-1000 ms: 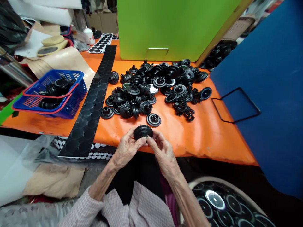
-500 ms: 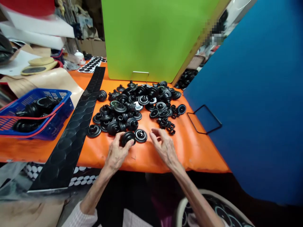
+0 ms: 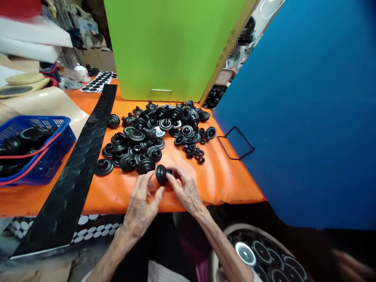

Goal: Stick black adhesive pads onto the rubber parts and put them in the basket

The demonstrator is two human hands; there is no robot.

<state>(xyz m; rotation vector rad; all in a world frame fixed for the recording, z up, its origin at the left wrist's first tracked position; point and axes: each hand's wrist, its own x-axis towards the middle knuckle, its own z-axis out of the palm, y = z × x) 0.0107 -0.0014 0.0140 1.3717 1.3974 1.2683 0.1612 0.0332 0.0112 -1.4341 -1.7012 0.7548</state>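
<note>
My right hand (image 3: 185, 190) pinches the stem of a black ribbed disc part (image 3: 161, 175) near the front edge of the orange table (image 3: 188, 199). The part is tipped on its side, its wide face toward the left. Just left of it is my left hand (image 3: 142, 201), fingers spread and curved, holding nothing. Beyond both hands lies a heap of similar black disc parts (image 3: 136, 134). Small black ring-like pieces (image 3: 194, 152) form a cluster at the heap's right.
A blue basket (image 3: 60, 150) of black parts and a long black strip (image 3: 79, 160) lie left. Green (image 3: 173, 47) and blue (image 3: 293, 117) panels stand behind and right. Below is a round tub (image 3: 216, 250) of discs. Another person's blurred hand (image 3: 352, 266) shows lower right.
My left hand has let go of a disc part, which now sits by the heap. My right hand has moved left and taken hold of another. The view has shifted right.
</note>
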